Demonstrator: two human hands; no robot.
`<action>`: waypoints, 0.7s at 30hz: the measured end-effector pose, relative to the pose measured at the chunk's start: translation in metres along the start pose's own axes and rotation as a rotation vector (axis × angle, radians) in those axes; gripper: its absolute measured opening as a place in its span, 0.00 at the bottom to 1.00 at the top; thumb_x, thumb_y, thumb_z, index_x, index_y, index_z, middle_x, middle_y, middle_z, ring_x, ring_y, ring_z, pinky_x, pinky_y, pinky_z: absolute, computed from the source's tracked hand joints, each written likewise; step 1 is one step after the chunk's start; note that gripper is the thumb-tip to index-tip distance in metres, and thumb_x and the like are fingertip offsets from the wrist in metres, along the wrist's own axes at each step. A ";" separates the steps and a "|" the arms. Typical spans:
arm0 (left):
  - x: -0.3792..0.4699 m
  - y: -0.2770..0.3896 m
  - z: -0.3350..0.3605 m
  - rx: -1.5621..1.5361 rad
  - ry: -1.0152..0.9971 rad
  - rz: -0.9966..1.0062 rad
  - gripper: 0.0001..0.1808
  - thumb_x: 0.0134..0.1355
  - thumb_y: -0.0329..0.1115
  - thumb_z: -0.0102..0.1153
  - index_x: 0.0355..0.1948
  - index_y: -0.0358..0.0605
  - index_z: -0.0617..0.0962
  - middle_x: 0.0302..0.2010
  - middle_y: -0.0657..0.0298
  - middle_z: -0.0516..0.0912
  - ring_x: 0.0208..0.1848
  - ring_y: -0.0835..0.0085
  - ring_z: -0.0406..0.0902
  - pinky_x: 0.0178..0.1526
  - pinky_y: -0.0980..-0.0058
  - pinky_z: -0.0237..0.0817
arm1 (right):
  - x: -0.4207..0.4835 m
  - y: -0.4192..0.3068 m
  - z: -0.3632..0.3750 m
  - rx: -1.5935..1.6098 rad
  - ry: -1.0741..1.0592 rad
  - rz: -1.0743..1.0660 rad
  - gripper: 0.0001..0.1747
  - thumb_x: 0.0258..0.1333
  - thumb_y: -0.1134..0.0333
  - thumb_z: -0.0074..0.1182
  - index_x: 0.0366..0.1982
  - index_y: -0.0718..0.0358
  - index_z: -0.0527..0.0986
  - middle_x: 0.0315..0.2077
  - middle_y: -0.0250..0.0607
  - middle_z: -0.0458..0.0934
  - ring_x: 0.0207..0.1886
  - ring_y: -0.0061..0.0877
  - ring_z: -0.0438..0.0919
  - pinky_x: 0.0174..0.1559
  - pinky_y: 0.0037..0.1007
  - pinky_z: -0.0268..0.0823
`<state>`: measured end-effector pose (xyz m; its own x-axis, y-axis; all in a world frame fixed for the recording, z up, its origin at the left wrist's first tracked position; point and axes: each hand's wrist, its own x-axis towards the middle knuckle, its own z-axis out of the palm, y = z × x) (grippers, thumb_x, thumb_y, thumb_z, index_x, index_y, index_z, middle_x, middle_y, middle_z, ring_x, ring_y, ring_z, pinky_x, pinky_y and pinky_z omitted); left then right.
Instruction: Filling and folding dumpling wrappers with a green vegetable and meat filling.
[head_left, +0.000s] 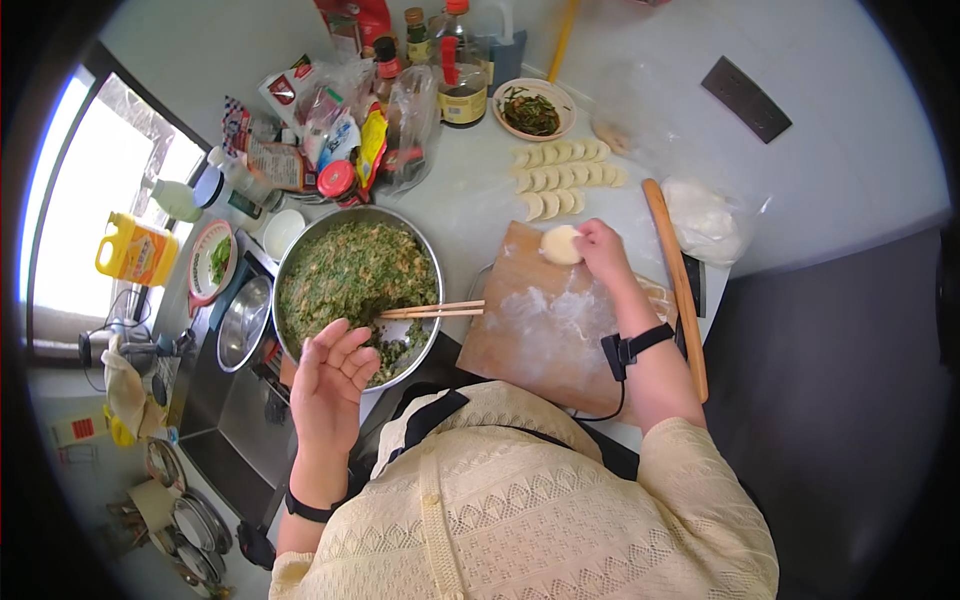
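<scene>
My right hand pinches the right edge of a round dumpling wrapper at the top of a floured wooden board. Palm up and fingers slightly curled, my left hand holds nothing at the lower left edge of a large metal bowl. Green chopped filling fills much of that bowl. A pair of wooden chopsticks rests in it, sticking out over the right rim. Beyond the board, folded dumplings lie in several rows on the counter.
A long wooden rolling pin lies along the board's right side, beside a plastic bag of white dough. Behind stand a bowl of cooked greens, a sauce bottle and seasoning packets. At left are a small metal bowl and a sink.
</scene>
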<state>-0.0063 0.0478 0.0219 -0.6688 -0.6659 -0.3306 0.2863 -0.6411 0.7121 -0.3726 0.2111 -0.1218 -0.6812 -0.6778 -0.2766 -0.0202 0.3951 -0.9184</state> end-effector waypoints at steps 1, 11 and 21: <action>0.000 0.000 -0.003 -0.005 0.013 0.012 0.22 0.69 0.43 0.33 0.51 0.35 0.69 0.45 0.51 0.78 0.43 0.65 0.77 0.49 0.68 0.69 | -0.007 -0.012 0.004 -0.136 0.159 -0.052 0.07 0.50 0.72 0.53 0.33 0.65 0.72 0.24 0.40 0.78 0.25 0.26 0.77 0.29 0.27 0.67; 0.036 -0.034 0.019 -0.209 -0.174 -0.470 0.22 0.66 0.44 0.45 0.55 0.40 0.68 0.54 0.57 0.72 0.57 0.68 0.69 0.60 0.67 0.59 | -0.100 -0.134 0.115 0.684 -0.426 -0.001 0.10 0.58 0.67 0.51 0.38 0.66 0.70 0.28 0.34 0.78 0.27 0.17 0.75 0.30 0.19 0.68; 0.037 0.024 -0.051 -0.079 0.264 0.111 0.17 0.67 0.34 0.41 0.52 0.32 0.68 0.49 0.49 0.76 0.50 0.60 0.76 0.51 0.61 0.72 | -0.085 -0.083 0.132 -0.453 -0.203 -0.348 0.14 0.54 0.65 0.55 0.39 0.66 0.74 0.29 0.47 0.77 0.31 0.33 0.77 0.34 0.32 0.69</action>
<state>0.0113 -0.0114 -0.0051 -0.4315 -0.8031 -0.4110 0.4070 -0.5799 0.7058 -0.2161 0.1541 -0.0592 -0.4260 -0.9020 -0.0707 -0.5569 0.3230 -0.7652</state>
